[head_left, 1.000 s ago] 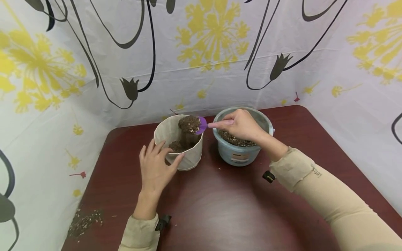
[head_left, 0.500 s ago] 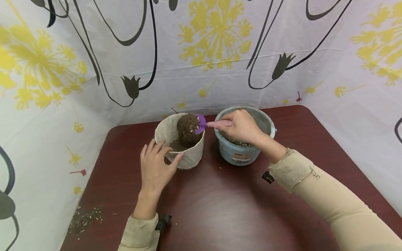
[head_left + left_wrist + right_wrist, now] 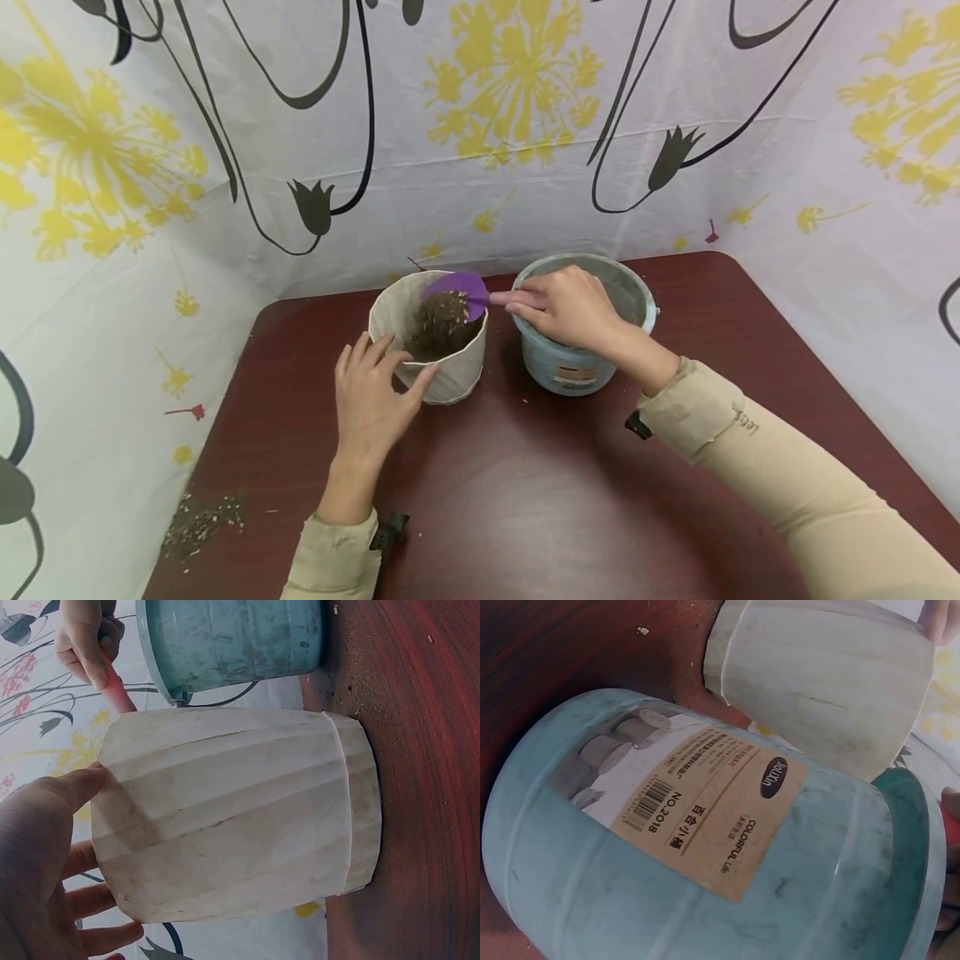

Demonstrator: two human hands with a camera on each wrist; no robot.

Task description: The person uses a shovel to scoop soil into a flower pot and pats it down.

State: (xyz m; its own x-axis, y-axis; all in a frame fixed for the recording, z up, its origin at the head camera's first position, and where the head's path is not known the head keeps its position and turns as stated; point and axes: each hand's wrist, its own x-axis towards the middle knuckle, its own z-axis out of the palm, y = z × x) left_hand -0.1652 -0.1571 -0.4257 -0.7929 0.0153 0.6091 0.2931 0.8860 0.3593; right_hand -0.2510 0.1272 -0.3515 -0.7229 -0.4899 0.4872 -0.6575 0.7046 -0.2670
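In the head view my right hand point(image 3: 573, 308) grips the pink handle of a small trowel point(image 3: 456, 292). Its purple blade is tipped over the mouth of a white fluted pot point(image 3: 450, 379), and dark soil point(image 3: 442, 321) drops off it into the pot. My left hand point(image 3: 371, 400) holds the pot's near left rim, thumb and fingers spread along it. From the left wrist, the pot point(image 3: 232, 817) stands upright with my left hand point(image 3: 45, 847) at its rim. Part of the trowel handle shows behind it; the blade is hidden there.
A blue-green bucket point(image 3: 573, 367) stands right of the pot, below my right forearm; its label point(image 3: 712, 802) shows in the right wrist view. Spilled soil point(image 3: 202, 527) lies at the left edge of the dark red table point(image 3: 540, 500). A patterned sheet point(image 3: 480, 192) hangs close behind.
The trowel has turned over, so its heaped soil has slid off into the pot and more of the purple blade shows. My left hand keeps its place on the rim.
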